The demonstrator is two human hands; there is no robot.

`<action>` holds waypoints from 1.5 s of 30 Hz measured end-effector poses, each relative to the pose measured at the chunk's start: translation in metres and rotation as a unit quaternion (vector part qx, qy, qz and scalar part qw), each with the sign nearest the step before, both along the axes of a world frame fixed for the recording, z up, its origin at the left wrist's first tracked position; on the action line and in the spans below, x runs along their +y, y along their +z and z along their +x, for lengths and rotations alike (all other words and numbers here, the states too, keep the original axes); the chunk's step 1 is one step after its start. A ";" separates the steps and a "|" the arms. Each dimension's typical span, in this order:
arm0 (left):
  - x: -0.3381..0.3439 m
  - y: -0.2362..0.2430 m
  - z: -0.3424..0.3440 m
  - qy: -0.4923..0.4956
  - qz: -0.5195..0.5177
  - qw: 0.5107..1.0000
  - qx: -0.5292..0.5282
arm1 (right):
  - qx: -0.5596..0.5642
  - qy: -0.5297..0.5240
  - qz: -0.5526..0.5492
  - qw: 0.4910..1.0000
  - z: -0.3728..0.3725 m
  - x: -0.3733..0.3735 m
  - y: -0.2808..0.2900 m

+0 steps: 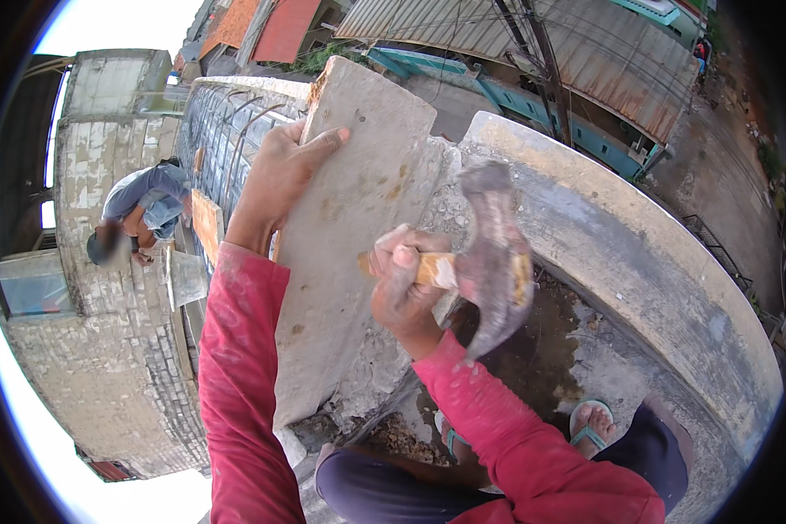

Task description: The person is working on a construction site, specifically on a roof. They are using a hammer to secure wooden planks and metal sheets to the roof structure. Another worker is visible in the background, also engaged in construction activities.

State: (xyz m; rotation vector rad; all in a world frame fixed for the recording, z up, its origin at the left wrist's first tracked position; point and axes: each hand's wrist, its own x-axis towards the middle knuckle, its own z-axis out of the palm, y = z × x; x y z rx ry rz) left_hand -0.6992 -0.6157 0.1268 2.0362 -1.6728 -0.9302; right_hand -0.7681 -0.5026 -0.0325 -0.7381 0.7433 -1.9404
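My left hand grips the left edge of a broad, cement-stained board, with the thumb lying on its face. The board stands tilted against rough, broken concrete. In my right hand is a claw hammer, held by its short yellowish handle in front of the board. Its metal head is blurred by motion and does not touch the board in this view. The fingers of my left hand behind the board are hidden.
A curved concrete parapet runs along the right, with a street and metal roofs far below. Rebar sticks up beyond my left hand. Another person bends over at the left by a block wall. Wet rubble lies near my feet.
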 end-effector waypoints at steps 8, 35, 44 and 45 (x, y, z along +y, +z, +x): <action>0.002 0.004 -0.008 0.023 0.012 1.000 -0.007 | 0.006 0.054 0.147 0.988 -0.012 -0.009 0.025; 0.001 0.008 -0.004 0.000 0.008 1.000 -0.023 | 0.039 0.117 0.154 0.980 -0.004 -0.021 0.019; 0.004 0.005 -0.006 0.020 0.022 0.999 0.031 | -0.014 0.156 0.194 0.968 -0.036 -0.008 0.008; 0.005 0.005 -0.006 0.013 0.016 0.999 0.033 | 0.000 0.153 0.199 0.968 -0.039 -0.011 0.008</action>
